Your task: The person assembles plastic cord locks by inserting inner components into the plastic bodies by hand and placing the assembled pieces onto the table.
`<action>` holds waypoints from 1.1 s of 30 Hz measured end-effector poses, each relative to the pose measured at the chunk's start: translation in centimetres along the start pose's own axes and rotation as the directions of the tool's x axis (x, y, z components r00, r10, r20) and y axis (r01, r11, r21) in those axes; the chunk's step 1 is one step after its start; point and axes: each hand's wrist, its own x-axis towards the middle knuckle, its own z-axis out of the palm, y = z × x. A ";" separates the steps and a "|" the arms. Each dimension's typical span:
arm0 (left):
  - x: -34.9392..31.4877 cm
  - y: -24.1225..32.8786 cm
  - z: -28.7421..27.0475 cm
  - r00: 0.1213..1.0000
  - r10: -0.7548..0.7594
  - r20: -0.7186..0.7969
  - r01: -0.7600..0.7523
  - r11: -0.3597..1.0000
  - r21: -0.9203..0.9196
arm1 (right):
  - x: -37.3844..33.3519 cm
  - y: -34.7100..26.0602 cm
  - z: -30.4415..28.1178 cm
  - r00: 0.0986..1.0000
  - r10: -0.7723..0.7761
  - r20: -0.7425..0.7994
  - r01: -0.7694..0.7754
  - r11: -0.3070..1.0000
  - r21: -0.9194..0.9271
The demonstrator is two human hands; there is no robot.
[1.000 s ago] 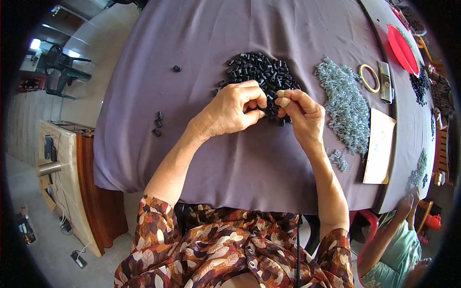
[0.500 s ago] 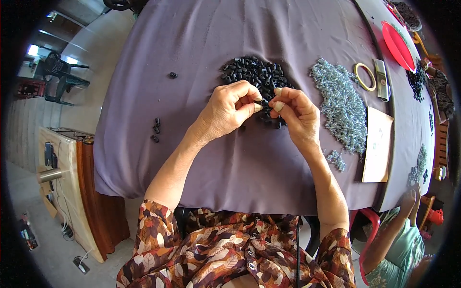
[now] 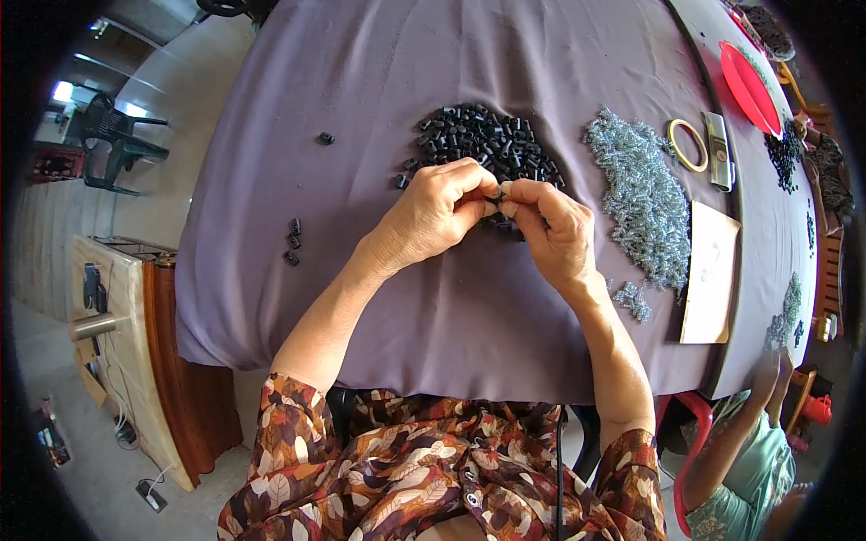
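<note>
My left hand (image 3: pixel 431 215) pinches a small black plastic piece (image 3: pixel 495 199) between thumb and forefinger. My right hand (image 3: pixel 557 230) meets it from the other side, thumb and fingers pressed together at the same spot; whatever lies in that pinch is hidden by the fingertips. Just beyond both hands lies a heap of short black cylindrical plastic pieces (image 3: pixel 487 135), its near part covered by the hands. To the right spreads a long pile of small silvery, spring-like pieces (image 3: pixel 636 185).
Several black pieces (image 3: pixel 294 242) sit apart at left, with a single one (image 3: pixel 326 138) farther back. A tape roll (image 3: pixel 687 145), a flat card (image 3: pixel 710 273) and a red basin (image 3: pixel 750 87) are at right. Another person's arm (image 3: pixel 735 442) rests near the right table edge.
My right hand has moved slightly left and turned, bringing its fingertips against those of my left hand. The left hand stays nearly in place, still pinching the black piece.
</note>
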 end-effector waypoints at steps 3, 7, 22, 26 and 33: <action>-0.1 -0.2 0.0 1.000 0.004 0.006 -0.004 1.000 -0.001 | 0.0 0.0 0.1 0.999 -0.037 -0.011 0.037 0.999 -0.007; -0.1 -0.3 0.1 1.000 0.010 0.010 -0.010 0.999 -0.048 | 0.0 0.1 -0.1 0.998 0.068 0.018 -0.069 0.996 0.061; 0.1 0.4 -0.2 0.988 0.156 0.015 -0.153 0.981 -0.117 | 0.0 0.4 -0.2 0.844 0.431 0.319 -0.533 0.605 0.592; 0.1 -0.5 -0.9 0.998 0.011 -0.058 -0.018 0.993 -0.120 | 0.0 -0.5 0.3 0.849 0.470 0.243 -0.519 0.655 0.549; 0.3 -1.3 -0.9 0.979 -0.198 -0.050 0.149 0.858 -0.491 | -1.5 -0.4 2.7 0.952 -0.167 0.257 0.209 0.968 -0.143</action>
